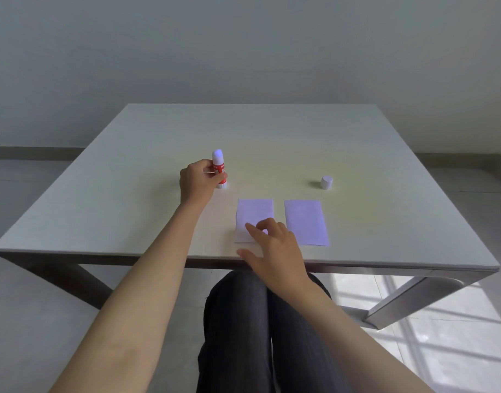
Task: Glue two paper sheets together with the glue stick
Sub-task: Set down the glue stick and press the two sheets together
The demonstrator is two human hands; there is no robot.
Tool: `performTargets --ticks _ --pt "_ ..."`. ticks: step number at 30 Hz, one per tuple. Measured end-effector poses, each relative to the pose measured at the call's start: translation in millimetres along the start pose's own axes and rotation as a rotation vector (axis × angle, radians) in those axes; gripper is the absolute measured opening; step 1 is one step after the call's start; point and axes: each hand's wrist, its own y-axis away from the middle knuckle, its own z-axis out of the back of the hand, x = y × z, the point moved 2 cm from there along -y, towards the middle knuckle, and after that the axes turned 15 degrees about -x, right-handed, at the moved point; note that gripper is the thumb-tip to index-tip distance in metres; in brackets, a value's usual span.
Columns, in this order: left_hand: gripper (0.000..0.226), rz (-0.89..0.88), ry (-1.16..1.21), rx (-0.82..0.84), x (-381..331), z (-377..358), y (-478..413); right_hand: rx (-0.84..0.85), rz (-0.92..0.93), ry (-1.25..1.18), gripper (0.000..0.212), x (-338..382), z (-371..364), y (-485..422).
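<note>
Two white paper sheets lie side by side near the table's front edge, the left sheet (253, 214) and the right sheet (306, 221). A red glue stick (219, 168) with its white tip uncovered stands upright on the table, left of and behind the sheets. My left hand (197, 181) is closed around its body. My right hand (273, 248) rests with spread fingers on the left sheet's near end, covering that corner. The white cap (326, 182) sits apart on the table, behind the right sheet.
The pale table (272, 131) runs far behind and to both sides of the sheets. Its front edge is just below my right hand. My knees in dark trousers (243, 321) are under the table. A grey wall stands behind.
</note>
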Motion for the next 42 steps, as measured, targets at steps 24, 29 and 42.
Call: performTargets --ticks 24,29,42 --pt "0.015 0.306 0.682 0.073 -52.2 12.2 118.7 -0.446 -0.719 -1.082 0.009 -33.6 61.2 -22.8" --pt "0.02 0.226 0.587 0.135 -62.8 7.0 115.8 -0.37 -0.79 -1.043 0.009 -48.6 66.2 -10.9" --pt "0.009 0.028 0.178 0.265 -63.6 -21.0 129.0 -0.339 -0.655 -0.231 0.021 -95.3 70.9 -7.9"
